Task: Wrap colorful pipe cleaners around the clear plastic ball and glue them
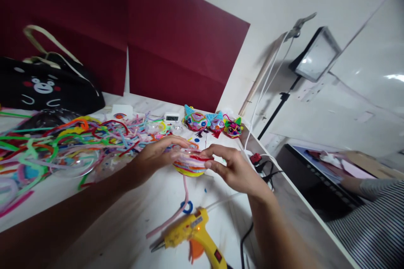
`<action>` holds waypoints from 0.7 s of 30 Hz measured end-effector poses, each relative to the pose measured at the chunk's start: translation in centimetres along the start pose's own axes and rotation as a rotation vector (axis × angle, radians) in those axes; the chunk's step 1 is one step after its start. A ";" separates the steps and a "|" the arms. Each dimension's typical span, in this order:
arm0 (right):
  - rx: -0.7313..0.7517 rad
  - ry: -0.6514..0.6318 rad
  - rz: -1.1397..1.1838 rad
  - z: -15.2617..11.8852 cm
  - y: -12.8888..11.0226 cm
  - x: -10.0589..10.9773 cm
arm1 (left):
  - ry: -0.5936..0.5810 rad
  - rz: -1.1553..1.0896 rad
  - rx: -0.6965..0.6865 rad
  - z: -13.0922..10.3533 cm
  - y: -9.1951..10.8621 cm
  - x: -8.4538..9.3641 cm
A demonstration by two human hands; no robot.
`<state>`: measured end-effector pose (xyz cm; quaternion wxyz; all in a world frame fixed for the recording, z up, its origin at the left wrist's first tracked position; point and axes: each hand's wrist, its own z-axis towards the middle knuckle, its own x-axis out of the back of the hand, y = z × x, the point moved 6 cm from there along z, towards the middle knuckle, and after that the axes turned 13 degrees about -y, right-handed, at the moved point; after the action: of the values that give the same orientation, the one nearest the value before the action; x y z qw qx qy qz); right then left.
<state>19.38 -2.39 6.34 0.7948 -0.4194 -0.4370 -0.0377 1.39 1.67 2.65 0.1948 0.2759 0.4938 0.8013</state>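
Observation:
Between my hands is a round clear ball wound with rows of coloured pipe cleaners (189,167), yellow at the bottom with orange, lilac, white and red above. My left hand (159,151) holds its left side, fingers curved over the top. On the other side, my right hand (232,166) grips the ball with thumb and fingers bent by the red row. A pink pipe cleaner (185,189) trails from beneath the ball onto the table. Nearer to me lie a small blue curl (187,207) and a yellow glue gun (189,229) with its nozzle pointing left.
A tangle of pipe cleaners (63,147) covers the left of the table, with a black bag (47,86) behind. Several decorated fuzzy ball figures (197,121) and a small digital display (172,117) stand at the back. Plugs and cables (267,168) line the right edge. A person's striped sleeve (375,206) is at right.

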 end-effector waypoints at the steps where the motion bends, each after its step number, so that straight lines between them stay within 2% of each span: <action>1: 0.005 0.000 -0.039 0.1 -0.3 -0.3 | -0.003 0.123 -0.023 -0.1 0.5 -0.3; 4: 0.023 -0.011 -0.098 0.5 -1.0 -1.0 | -0.003 0.379 -0.063 -0.3 1.4 -1.2; 9: 0.042 0.012 -0.119 0.6 -1.2 -1.8 | 0.012 0.459 0.004 -0.5 1.3 -1.6; 12: 0.025 0.038 -0.087 0.5 -0.9 -2.1 | -0.020 0.388 0.054 -0.4 0.6 -1.4; 16: 0.021 0.046 0.040 0.6 -0.7 -2.1 | -0.044 0.183 0.103 -0.3 -0.4 -1.0; 21: -0.002 0.007 0.031 0.3 -0.2 -0.5 | 0.065 -0.035 0.100 -0.3 -0.7 0.0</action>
<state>18.75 -2.44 6.15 0.7965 -0.4265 -0.4277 -0.0273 1.24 1.73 1.90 0.1787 0.2504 0.5441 0.7806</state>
